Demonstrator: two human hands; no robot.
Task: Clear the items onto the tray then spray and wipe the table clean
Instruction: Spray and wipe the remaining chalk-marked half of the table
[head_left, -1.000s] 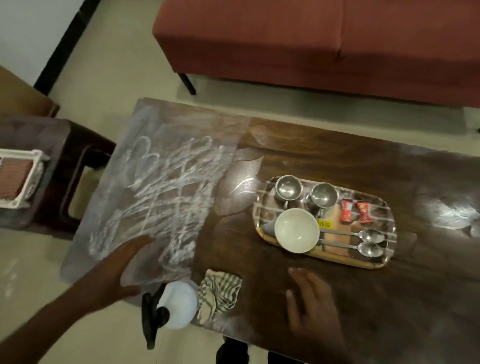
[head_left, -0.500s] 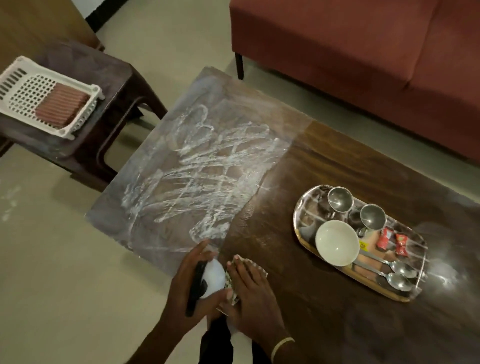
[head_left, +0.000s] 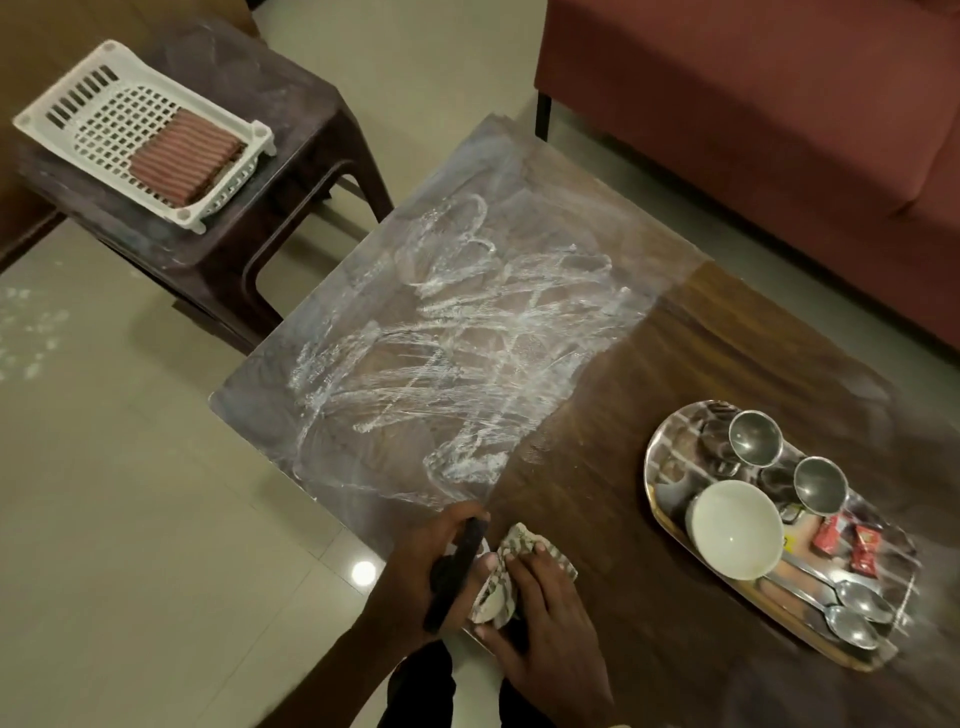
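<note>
Tiled floor, red sofa (head_left: 753, 130) along the far side, low dark wooden table (head_left: 649, 395) below the camera. The table's left half carries a wide smear of white streaks (head_left: 441, 358); the right half shows bare wood grain.

Clearing looks done. The tray (head_left: 670, 525) sits on the right part of the table and holds two steel cups (head_left: 754, 437), a white bowl (head_left: 736, 529), two red packets (head_left: 848, 540) and two spoons (head_left: 852, 608). No loose items visible elsewhere on the table.

At the near edge, the left hand (head_left: 415, 577) is curled round the spray bottle (head_left: 457, 569), fingers wrapped over its dark trigger head; the white body is mostly hidden. The right hand (head_left: 540, 597) lies on the checked cloth (head_left: 519, 553) just beside the bottle, fingers fairly straight and close together, pressing it down. Whether the thumb has tucked under the cloth I cannot tell; the view is soft there.

Step in hand, as I judge it: taking up bottle and cloth to spray and wipe.

To do it well:
- Lift the bottle clear of the edge and aim the nozzle at the streaks, away from the tray.
- Bunch the cloth into a flat pad.
- Wipe in overlapping strokes from the far corner toward the near edge.
- Shift the tray later to reach the wood under it.

To the left, a white basket (head_left: 104, 104) rests on a brown stool (head_left: 291, 104), well apart.
</note>
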